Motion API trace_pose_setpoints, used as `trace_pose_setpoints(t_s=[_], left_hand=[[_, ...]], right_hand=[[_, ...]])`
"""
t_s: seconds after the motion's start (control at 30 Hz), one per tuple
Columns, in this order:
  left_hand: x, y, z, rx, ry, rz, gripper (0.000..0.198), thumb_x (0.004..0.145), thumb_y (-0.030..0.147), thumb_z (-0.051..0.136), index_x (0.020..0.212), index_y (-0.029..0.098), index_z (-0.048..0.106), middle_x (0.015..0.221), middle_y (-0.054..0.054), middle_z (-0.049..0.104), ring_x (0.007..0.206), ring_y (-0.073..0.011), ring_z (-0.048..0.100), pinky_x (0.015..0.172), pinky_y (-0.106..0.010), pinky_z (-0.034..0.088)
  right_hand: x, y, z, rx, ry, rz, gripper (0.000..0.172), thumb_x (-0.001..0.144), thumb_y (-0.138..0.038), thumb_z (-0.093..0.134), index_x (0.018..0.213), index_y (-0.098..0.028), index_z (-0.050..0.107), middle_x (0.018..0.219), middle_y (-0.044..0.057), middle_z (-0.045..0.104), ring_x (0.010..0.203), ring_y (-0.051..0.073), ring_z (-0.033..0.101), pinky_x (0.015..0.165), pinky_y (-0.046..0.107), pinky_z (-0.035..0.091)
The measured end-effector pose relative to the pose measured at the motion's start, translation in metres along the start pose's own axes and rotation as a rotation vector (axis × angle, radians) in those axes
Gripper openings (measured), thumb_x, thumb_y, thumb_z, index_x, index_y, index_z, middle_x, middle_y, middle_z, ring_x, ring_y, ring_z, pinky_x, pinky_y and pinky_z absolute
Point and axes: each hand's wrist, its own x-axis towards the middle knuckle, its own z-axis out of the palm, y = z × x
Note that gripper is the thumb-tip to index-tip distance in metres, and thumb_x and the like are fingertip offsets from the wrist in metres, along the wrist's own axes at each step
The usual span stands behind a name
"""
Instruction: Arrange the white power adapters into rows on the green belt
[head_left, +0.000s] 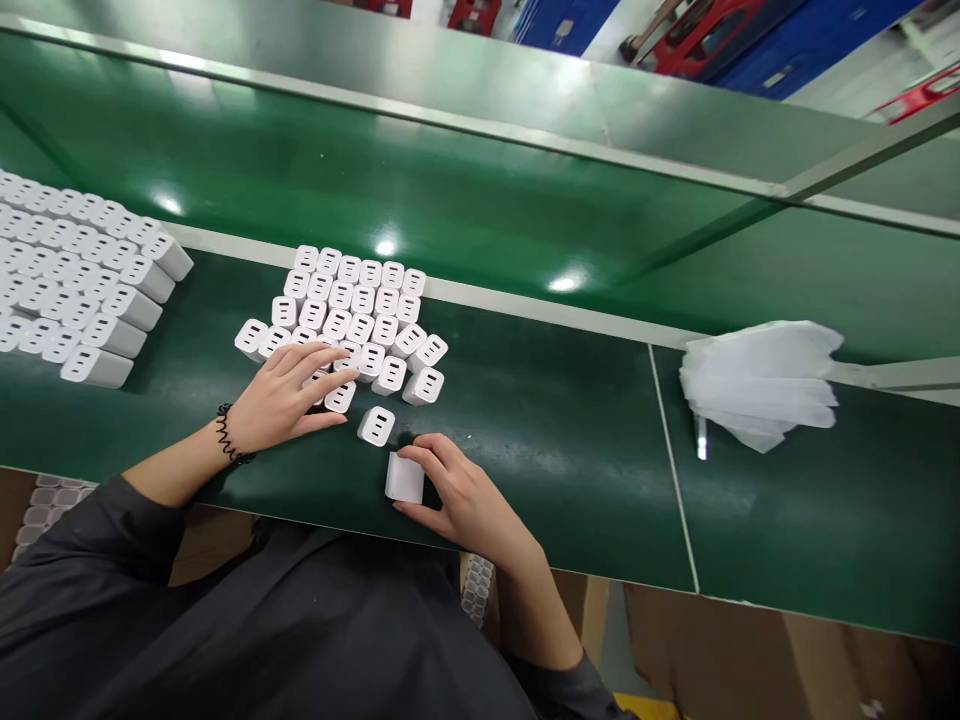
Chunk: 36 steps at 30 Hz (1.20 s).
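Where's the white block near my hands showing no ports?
Head view, left of centre: the white block is in your right hand, near the front edge of the green bench.

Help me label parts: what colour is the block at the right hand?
The block is white, best seen in the head view.

Near the front edge of the green bench (555, 440), the person's right hand (465, 500) grips a white block (403, 480) — the left hand (281, 400) rests, fingers spread, on slotted white units (362, 299) grouped toward the back edge.
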Motion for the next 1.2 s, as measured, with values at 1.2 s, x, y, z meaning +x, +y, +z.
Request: trace_pose_setpoints(t_s=[1.2], left_hand=[[0.003,-0.025,0.000,-0.157,0.499,-0.269,0.049,0.103,0.056,0.035,0.133,0.020,0.051,0.124,-0.011,0.064,0.120,-0.0256,0.057,0.105,-0.045,0.046]], right_hand=[[0.039,0.008,0.018,-0.289,0.532,-0.217,0.045,0.092,-0.035,0.069,0.135,-0.025,0.057,0.132,0.013,0.062,0.121,0.029,0.059,0.100,0.048,0.055]])
